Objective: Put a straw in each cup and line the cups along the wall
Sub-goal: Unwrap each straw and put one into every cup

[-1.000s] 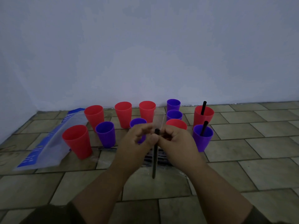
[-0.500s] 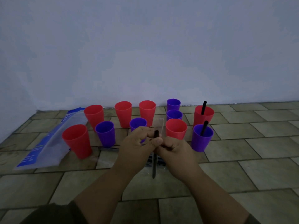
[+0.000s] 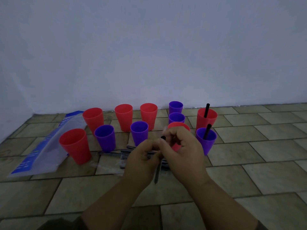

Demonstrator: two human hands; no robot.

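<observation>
Looking down from my head: my left hand (image 3: 141, 161) and right hand (image 3: 184, 151) meet knuckle to knuckle above the tiled floor (image 3: 249, 171). The fingers of both are curled in and pinched on one black straw (image 3: 157, 173). My right hand blocks most of a red cup (image 3: 178, 126) behind it. A loose heap of wrapped straws (image 3: 126, 153) lies on the floor, partly under my hands.

Toward the floor's left edge a crinkled clear-and-blue plastic bag (image 3: 41, 150) lies flat. Smooth, tapered red and purple cups stand open-mouthed in a loose cluster near the foot of the pale wall (image 3: 149, 55). At the right of the cluster a far red cup (image 3: 206, 119) and a near purple cup (image 3: 206, 143) each hold a leaning black straw.

The straw I hold is a thin, stiff tube. Its long axis runs almost upright in the view. Its top end pokes out between my fingers toward the wall, and its lower end hangs toward me.
</observation>
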